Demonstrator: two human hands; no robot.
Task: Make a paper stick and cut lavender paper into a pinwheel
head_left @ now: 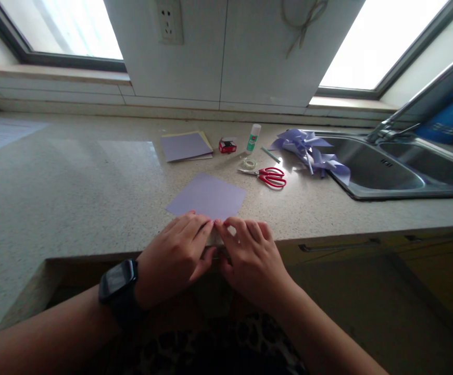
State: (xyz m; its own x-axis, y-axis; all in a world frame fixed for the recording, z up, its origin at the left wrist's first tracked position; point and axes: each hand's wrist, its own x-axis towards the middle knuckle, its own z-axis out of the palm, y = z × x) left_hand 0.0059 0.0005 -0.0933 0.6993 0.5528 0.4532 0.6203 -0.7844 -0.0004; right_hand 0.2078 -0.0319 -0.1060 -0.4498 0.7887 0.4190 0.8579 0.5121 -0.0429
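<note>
A lilac square sheet of paper lies flat on the speckled countertop, close to its front edge. My left hand, with a black watch on the wrist, and my right hand rest side by side on the sheet's near corner. The fingertips of both hands meet there and press or pinch the paper; the corner itself is hidden under them.
Red-handled scissors, a tape roll, a glue bottle, a small red box and a stack of paper sheets lie behind. Folded lilac paper shapes sit by the steel sink at right.
</note>
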